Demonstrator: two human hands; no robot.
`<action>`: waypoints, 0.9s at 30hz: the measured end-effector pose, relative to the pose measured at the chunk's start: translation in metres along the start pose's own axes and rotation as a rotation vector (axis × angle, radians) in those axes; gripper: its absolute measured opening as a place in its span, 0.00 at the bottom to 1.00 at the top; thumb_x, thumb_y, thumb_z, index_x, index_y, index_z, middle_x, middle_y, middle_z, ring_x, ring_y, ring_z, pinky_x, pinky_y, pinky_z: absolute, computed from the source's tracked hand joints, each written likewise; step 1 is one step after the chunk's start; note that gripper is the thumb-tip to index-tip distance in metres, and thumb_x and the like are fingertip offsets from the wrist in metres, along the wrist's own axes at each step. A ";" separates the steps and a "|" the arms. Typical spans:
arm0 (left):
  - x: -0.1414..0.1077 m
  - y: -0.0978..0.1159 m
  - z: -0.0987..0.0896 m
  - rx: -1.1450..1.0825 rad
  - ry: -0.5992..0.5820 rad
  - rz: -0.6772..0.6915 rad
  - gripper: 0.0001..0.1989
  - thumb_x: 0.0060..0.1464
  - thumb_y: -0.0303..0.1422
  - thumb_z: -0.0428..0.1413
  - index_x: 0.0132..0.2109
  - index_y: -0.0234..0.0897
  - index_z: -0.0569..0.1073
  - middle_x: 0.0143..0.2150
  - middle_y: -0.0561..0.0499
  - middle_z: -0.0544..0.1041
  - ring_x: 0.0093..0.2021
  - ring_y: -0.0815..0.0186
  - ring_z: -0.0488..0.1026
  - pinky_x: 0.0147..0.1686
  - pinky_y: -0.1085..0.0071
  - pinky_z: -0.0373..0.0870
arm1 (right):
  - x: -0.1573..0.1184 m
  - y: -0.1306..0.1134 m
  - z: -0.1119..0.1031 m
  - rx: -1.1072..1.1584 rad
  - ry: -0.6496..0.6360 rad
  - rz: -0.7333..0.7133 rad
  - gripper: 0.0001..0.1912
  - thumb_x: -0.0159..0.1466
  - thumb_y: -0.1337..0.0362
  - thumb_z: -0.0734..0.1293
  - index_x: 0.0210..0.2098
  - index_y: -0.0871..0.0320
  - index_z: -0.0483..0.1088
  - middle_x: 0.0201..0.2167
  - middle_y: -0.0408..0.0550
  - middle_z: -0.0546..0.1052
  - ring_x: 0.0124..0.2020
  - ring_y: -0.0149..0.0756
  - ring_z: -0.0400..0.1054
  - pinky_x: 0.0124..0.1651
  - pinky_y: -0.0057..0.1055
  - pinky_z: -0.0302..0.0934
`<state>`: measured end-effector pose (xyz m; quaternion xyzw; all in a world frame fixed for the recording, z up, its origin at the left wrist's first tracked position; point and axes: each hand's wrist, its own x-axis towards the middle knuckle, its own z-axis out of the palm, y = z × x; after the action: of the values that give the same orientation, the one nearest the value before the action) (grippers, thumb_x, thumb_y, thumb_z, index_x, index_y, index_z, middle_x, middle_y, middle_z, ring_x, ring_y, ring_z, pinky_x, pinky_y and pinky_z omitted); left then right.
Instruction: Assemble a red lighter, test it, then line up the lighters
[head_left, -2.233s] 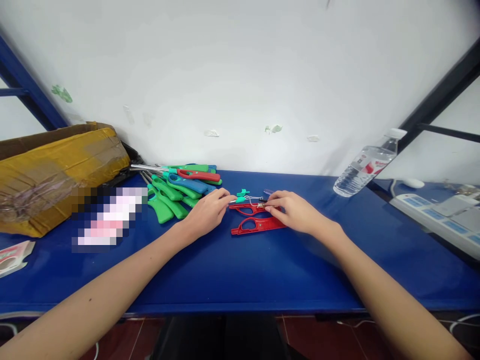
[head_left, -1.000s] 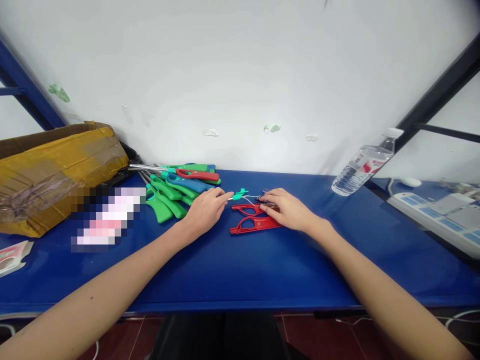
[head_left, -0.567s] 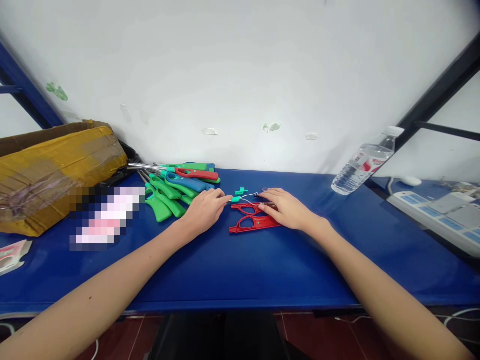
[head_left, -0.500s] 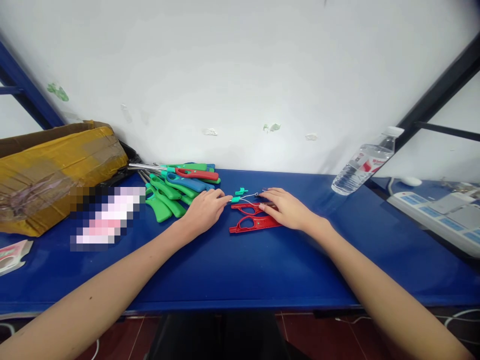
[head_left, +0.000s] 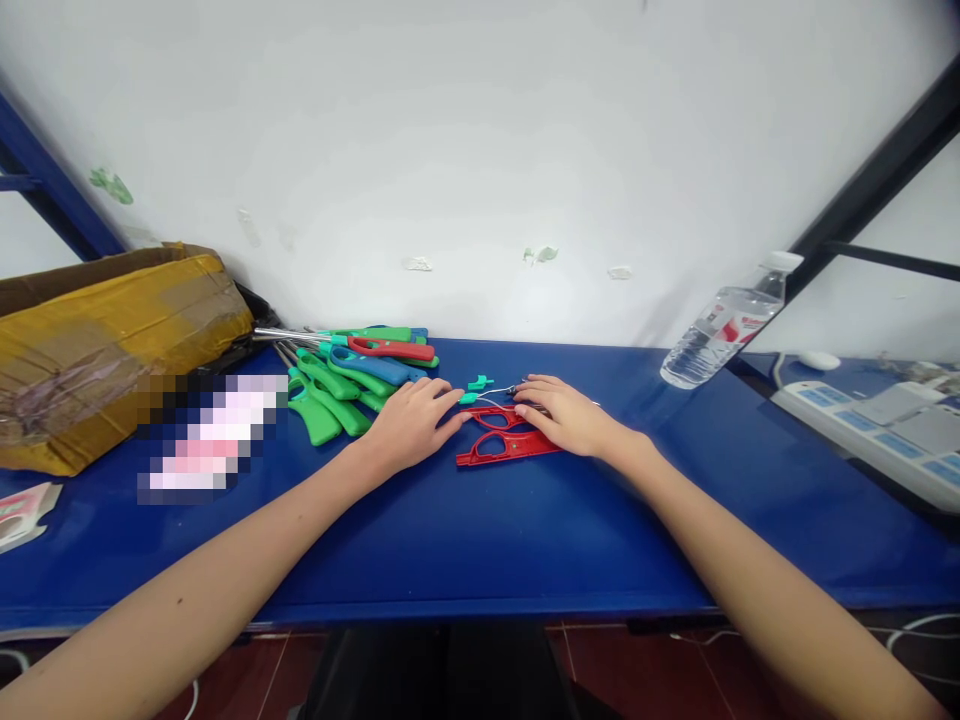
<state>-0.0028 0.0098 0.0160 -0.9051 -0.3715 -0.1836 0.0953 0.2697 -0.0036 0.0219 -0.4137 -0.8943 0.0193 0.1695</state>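
Near the middle of the back edge of the bench point(head_left: 525, 540), my left hand point(head_left: 412, 427) was right by a thin wire point(head_left: 491, 399), and my right hand point(head_left: 561, 417) lay on two red plastic handle halves point(head_left: 508, 449), maybe to keep them still, but I could not tell if my fingers gripped.

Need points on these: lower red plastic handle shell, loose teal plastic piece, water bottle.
lower red plastic handle shell point(head_left: 508, 450): head view, on the grip beside its oval opening
loose teal plastic piece point(head_left: 480, 382): head view, on its middle
water bottle point(head_left: 716, 335): head view, on the clear body below the label
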 end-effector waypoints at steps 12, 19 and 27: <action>-0.004 0.008 -0.004 -0.216 -0.058 0.185 0.23 0.63 0.47 0.54 0.58 0.38 0.74 0.65 0.38 0.68 0.68 0.48 0.59 0.63 0.46 0.60 | -0.002 -0.002 -0.008 -0.008 0.051 0.076 0.20 0.71 0.57 0.57 0.49 0.59 0.77 0.52 0.57 0.76 0.56 0.51 0.67 0.59 0.51 0.62; -0.002 0.002 0.000 -0.208 -0.050 0.161 0.23 0.64 0.45 0.53 0.60 0.38 0.73 0.65 0.38 0.68 0.67 0.49 0.61 0.63 0.48 0.62 | -0.002 0.002 -0.008 -0.023 0.004 0.095 0.20 0.71 0.57 0.58 0.49 0.60 0.77 0.49 0.59 0.78 0.55 0.52 0.67 0.59 0.51 0.63; -0.004 0.003 -0.002 -0.212 -0.024 0.300 0.18 0.67 0.38 0.50 0.58 0.41 0.75 0.62 0.40 0.70 0.66 0.52 0.61 0.64 0.50 0.62 | -0.006 0.011 -0.013 -0.033 0.036 0.111 0.21 0.71 0.57 0.57 0.50 0.60 0.76 0.52 0.59 0.76 0.56 0.51 0.67 0.59 0.50 0.63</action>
<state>-0.0035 0.0047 0.0164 -0.9575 -0.2121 -0.1945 0.0214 0.2854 -0.0027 0.0305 -0.4658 -0.8669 0.0065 0.1772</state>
